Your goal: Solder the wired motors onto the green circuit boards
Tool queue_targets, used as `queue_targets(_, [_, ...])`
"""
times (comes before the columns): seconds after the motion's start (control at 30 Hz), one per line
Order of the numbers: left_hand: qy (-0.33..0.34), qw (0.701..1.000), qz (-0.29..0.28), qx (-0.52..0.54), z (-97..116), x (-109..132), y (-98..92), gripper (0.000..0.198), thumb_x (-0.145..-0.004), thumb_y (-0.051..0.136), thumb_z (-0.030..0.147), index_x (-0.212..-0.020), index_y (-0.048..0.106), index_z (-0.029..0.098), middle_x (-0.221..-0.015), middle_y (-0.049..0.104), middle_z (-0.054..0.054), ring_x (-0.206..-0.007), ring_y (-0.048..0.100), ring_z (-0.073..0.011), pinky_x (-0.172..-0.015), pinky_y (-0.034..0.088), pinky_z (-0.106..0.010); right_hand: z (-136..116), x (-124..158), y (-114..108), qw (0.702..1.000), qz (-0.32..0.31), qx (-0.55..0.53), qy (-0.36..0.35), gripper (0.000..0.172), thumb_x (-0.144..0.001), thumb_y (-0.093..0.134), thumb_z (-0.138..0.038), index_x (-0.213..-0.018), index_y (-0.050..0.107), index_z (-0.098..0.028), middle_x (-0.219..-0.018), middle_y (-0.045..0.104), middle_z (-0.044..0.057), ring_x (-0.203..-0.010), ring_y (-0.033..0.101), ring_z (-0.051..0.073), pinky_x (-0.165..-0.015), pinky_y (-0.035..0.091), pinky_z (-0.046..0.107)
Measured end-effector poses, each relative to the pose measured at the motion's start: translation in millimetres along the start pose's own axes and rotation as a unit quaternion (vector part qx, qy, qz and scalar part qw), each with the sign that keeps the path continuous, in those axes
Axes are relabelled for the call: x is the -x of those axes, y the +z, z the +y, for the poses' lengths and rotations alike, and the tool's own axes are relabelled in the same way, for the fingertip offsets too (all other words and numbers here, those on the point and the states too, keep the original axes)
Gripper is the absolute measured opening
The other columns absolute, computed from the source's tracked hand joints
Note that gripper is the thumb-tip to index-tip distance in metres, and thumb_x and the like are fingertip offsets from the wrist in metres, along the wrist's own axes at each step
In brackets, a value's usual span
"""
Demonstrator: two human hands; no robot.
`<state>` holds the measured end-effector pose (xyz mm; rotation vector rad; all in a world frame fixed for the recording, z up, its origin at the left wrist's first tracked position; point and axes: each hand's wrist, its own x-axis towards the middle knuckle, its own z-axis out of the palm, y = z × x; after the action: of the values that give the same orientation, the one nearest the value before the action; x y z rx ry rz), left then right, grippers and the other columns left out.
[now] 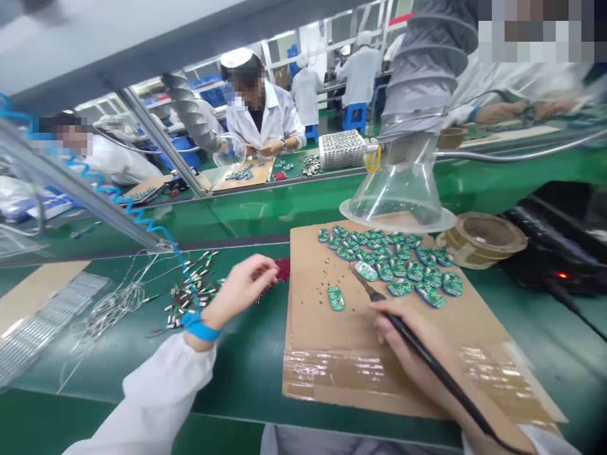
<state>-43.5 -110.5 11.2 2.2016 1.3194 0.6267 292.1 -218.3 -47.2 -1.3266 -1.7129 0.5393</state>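
My left hand, with a blue strap at the wrist, reaches to a small bundle of red wires beside the cardboard's left edge. Its thumb and fingers are pinched together at the wires; how many they grip is hidden. In my right hand is a soldering iron, its dark handle slanting to the lower right. The iron's tip points at the green circuit boards spread over the cardboard sheet. One single circuit board lies apart, left of the iron, among small dark specks.
A clear fume hood hangs low over the boards. To the right are a tape roll and a black device with a red light. Small metal parts with wires and a pale cable coil lie left. Co-workers sit opposite.
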Motion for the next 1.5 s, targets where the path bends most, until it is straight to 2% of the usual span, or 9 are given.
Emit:
queue_targets(0.07, [0.012,0.986,-0.129,0.102,25.3,-13.1,29.3,0.018,-0.104,0.046,0.035,-0.108,0.057,0.020,-0.088,0.071,-0.001,-0.072,0.069,-0.0133,-0.069,0.055,-0.026,-0.9,-5.3,0.8,0.997,0.012,-0.041,0.067,0.019,-0.103,0.051,-0.032,-0.120,0.060,-0.028,-0.070,0.064,-0.003,-0.060,0.065,0.015,-0.061,0.053,0.028])
queue_targets(0.13, [0.045,0.975,-0.190,0.108,42.6,-25.6,54.1,0.016,-0.103,0.049,0.032,-0.104,0.060,0.020,-0.081,0.071,0.000,-0.067,0.067,-0.0119,-0.066,0.053,-0.024,-2.4,-10.6,4.0,0.989,0.034,-0.102,0.106,0.021,-0.103,0.052,-0.033,-0.124,0.055,-0.028,-0.073,0.063,-0.003,-0.060,0.065,0.015,-0.060,0.053,0.029])
queue_targets(0.27, [0.073,0.980,-0.162,0.091,44.0,-39.1,78.2,0.013,-0.099,0.055,0.029,-0.098,0.063,0.019,-0.079,0.069,0.001,-0.067,0.063,-0.0112,-0.062,0.047,-0.022,-4.9,-11.6,11.9,0.974,0.091,-0.174,0.114,0.024,-0.101,0.057,-0.029,-0.123,0.051,-0.027,-0.084,0.064,-0.001,-0.057,0.063,0.013,-0.056,0.052,0.028])
queue_targets(0.43, [0.060,0.986,-0.130,0.089,27.2,-30.1,80.4,0.009,-0.098,0.055,0.026,-0.099,0.062,0.020,-0.075,0.066,0.004,-0.061,0.059,-0.0084,-0.057,0.042,-0.019,-4.1,-3.9,12.8,0.973,0.115,-0.174,0.100,0.028,-0.098,0.062,-0.021,-0.123,0.051,-0.027,-0.082,0.064,-0.001,-0.061,0.064,0.013,-0.060,0.053,0.028])
queue_targets(0.6, [0.117,0.983,-0.128,0.059,25.3,-21.0,82.8,0.015,-0.101,0.055,0.032,-0.095,0.063,0.020,-0.072,0.064,0.004,-0.060,0.057,-0.0094,-0.057,0.040,-0.021,-4.0,-1.4,11.3,0.973,0.118,-0.163,0.111,0.029,-0.094,0.066,-0.018,-0.120,0.056,-0.026,-0.086,0.068,0.002,-0.066,0.067,0.014,-0.059,0.056,0.028])
queue_targets(0.87, [0.194,0.977,-0.091,-0.008,17.6,-11.7,80.5,0.018,-0.105,0.050,0.031,-0.100,0.064,0.020,-0.087,0.070,-0.001,-0.075,0.063,-0.0138,-0.067,0.044,-0.026,-10.8,-1.7,8.1,0.968,0.166,-0.162,0.093,0.020,-0.095,0.066,-0.020,-0.113,0.060,-0.024,-0.071,0.066,-0.003,-0.054,0.063,0.012,-0.050,0.053,0.024])
queue_targets(1.13, [0.123,0.986,-0.088,0.064,31.5,-6.9,85.3,0.011,-0.098,0.057,0.024,-0.091,0.062,0.018,-0.115,0.056,-0.007,-0.070,0.054,-0.0091,-0.065,0.048,-0.027,-9.2,-10.8,11.3,0.955,0.164,-0.220,0.112,0.010,-0.097,0.065,-0.032,-0.095,0.059,-0.024,-0.067,0.062,-0.002,-0.052,0.058,0.013,-0.048,0.047,0.026])
queue_targets(1.37, [0.133,0.981,-0.125,0.070,32.4,-8.8,85.3,0.013,-0.095,0.057,0.019,-0.082,0.055,0.018,-0.121,0.062,-0.004,-0.063,0.052,-0.0061,-0.060,0.043,-0.025,-2.7,-1.1,10.8,0.971,0.118,-0.173,0.118,0.012,-0.095,0.066,-0.035,-0.092,0.061,-0.025,-0.079,0.060,0.002,-0.057,0.056,0.015,-0.052,0.044,0.031])
queue_targets(1.5, [0.131,0.981,-0.125,0.065,32.0,-9.8,85.1,0.017,-0.094,0.057,0.017,-0.078,0.051,0.017,-0.122,0.064,-0.001,-0.059,0.049,-0.0045,-0.059,0.039,-0.025,-3.5,-1.6,9.8,0.975,0.112,-0.162,0.105,0.009,-0.095,0.065,-0.033,-0.093,0.060,-0.025,-0.074,0.056,0.001,-0.057,0.054,0.015,-0.053,0.043,0.032])
